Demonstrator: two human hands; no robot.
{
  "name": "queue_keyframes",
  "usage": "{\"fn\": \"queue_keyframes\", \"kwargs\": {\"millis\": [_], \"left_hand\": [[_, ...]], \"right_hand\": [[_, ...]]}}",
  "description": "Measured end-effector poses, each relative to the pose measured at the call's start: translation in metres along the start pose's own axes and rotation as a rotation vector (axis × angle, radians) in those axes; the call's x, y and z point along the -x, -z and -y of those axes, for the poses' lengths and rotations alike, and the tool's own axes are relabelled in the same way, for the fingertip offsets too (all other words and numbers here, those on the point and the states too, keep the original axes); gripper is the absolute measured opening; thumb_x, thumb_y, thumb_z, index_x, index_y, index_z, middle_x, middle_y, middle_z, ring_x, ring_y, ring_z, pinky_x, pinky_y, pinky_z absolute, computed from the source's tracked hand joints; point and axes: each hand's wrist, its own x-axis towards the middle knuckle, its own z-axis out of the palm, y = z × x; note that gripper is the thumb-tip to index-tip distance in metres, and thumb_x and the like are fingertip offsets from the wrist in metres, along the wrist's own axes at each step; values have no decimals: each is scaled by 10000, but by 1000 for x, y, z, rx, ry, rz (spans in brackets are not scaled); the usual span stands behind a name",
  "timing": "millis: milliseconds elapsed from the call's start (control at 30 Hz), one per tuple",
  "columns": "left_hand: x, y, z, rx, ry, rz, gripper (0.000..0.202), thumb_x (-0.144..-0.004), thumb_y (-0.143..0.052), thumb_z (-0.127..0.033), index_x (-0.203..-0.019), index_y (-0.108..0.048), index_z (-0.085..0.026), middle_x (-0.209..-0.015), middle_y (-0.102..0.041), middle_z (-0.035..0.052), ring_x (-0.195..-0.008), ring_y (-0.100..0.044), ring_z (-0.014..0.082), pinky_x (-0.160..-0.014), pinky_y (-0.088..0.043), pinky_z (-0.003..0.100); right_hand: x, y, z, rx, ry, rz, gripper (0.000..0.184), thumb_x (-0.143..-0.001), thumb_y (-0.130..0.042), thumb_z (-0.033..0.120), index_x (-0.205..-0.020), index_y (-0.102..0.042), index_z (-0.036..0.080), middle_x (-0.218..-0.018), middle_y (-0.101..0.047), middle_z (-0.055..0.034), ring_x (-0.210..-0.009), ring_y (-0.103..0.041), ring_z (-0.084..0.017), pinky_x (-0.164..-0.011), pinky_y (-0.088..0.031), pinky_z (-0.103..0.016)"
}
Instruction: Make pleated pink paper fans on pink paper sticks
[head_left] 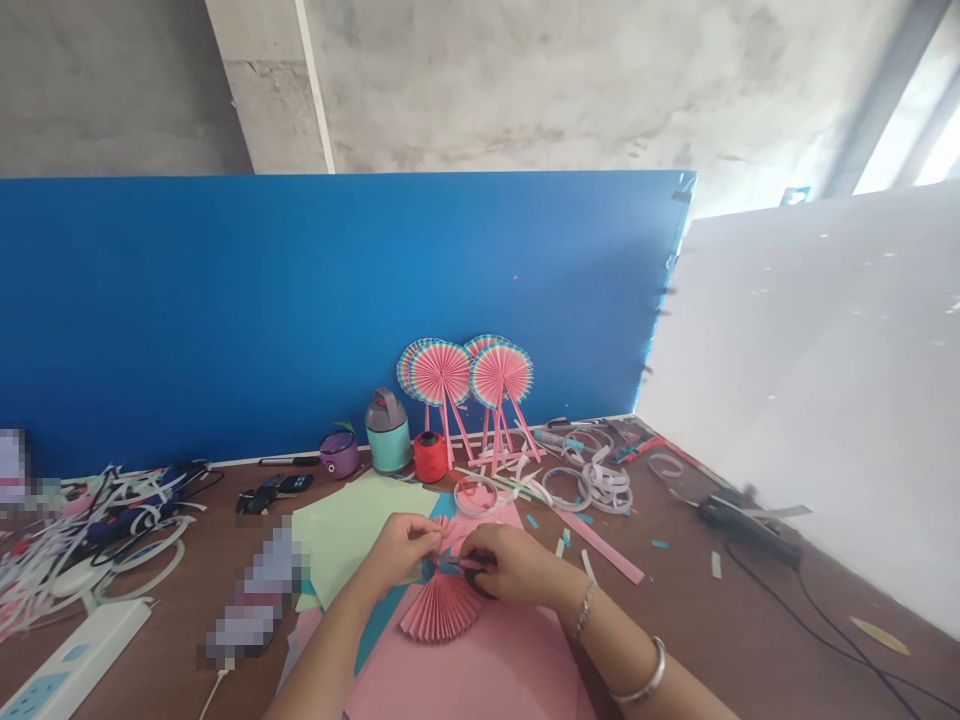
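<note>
My left hand (403, 550) is closed in a pinch at the middle of the pleated pink paper (441, 612); what sits between its fingertips is too small to make out. In my right hand (517, 562) is a pair of scissors (475, 578) with dark handles, its blades pointing left across the paper's narrow waist. Below the hands the pleats spread into a fan, and a smaller pleated part shows above. Beneath lie pink paper sheets (480, 670), with blue and pale green sheets (352, 525) to the left.
Pink round paper fans (441, 373) on stick handles stand against the blue partition (262, 320). Near them are a red thread spool (430, 457), a turquoise flask (388, 440) and a purple cup (339, 454). Tape rolls (607, 485) lie right, a power strip (97, 660) left.
</note>
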Motion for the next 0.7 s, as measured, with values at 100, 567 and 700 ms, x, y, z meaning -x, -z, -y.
{"fn": "queue_keyframes", "kwargs": {"millis": [100,567,700], "left_hand": [[-2,3,3,32,4,-43,220,-647,-655,-344,-610,-696,-131,-620,-667,38,-676,-614,190,-686,-472,306],[-15,15,23,-111,-160,-380,533,-772,-551,-317,-1286,-504,-186,-1313,-552,108,-1246,-457,224,-1036,-335,366],[-13,22,26,-336,9,-540,432,-827,-439,-333,-1197,-569,-150,-887,-695,93,-898,-639,243,-851,-464,403]], "right_hand": [[2,3,-10,-11,-40,25,232,-632,-562,162,-841,-657,198,-764,-631,9,-645,-486,-118,-560,-324,-202],[14,37,-60,-294,-198,39,256,-642,-612,167,-896,-642,184,-855,-662,-1,-771,-589,-140,-653,-433,-223],[11,37,-69,-317,-232,-83,259,-688,-597,194,-945,-618,176,-758,-628,7,-687,-573,-120,-590,-426,-208]]}}
